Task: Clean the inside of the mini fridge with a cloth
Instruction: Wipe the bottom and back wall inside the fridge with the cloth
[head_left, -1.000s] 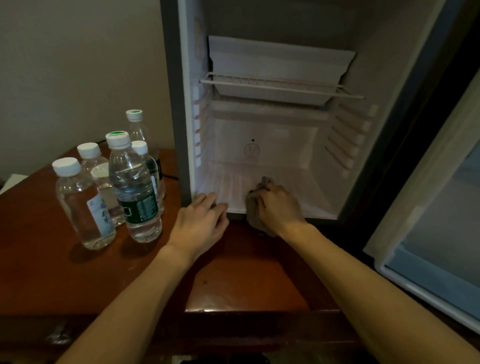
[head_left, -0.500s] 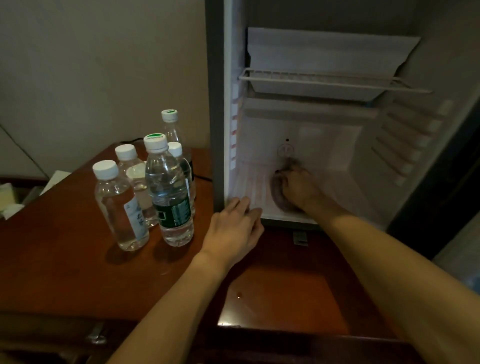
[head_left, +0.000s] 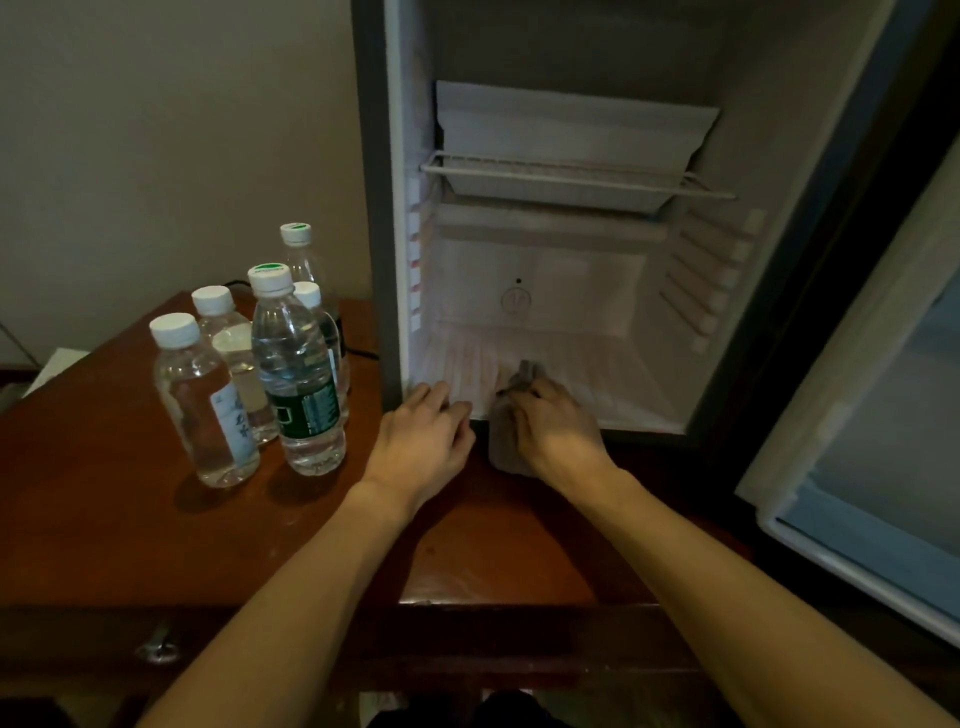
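The mini fridge (head_left: 582, 291) stands open on a wooden table, its white inside bare apart from a wire shelf (head_left: 571, 174) near the top. My right hand (head_left: 558, 428) grips a brownish-grey cloth (head_left: 506, 441) at the front lip of the fridge floor, left of centre. Part of the cloth pokes out beyond my fingers, and part hangs over the lip. My left hand (head_left: 423, 441) rests with straight fingers on the lower left corner of the fridge opening, holding nothing.
Several water bottles (head_left: 296, 374) with white caps stand on the wooden table (head_left: 104, 493) left of the fridge. The open fridge door (head_left: 878, 415) swings out on the right. A black cable runs behind the bottles. A drawer handle (head_left: 158, 647) shows below the table edge.
My right hand has drawn the cloth from the back of the fridge floor forward to its front lip. My left hand stays at the lower left corner.
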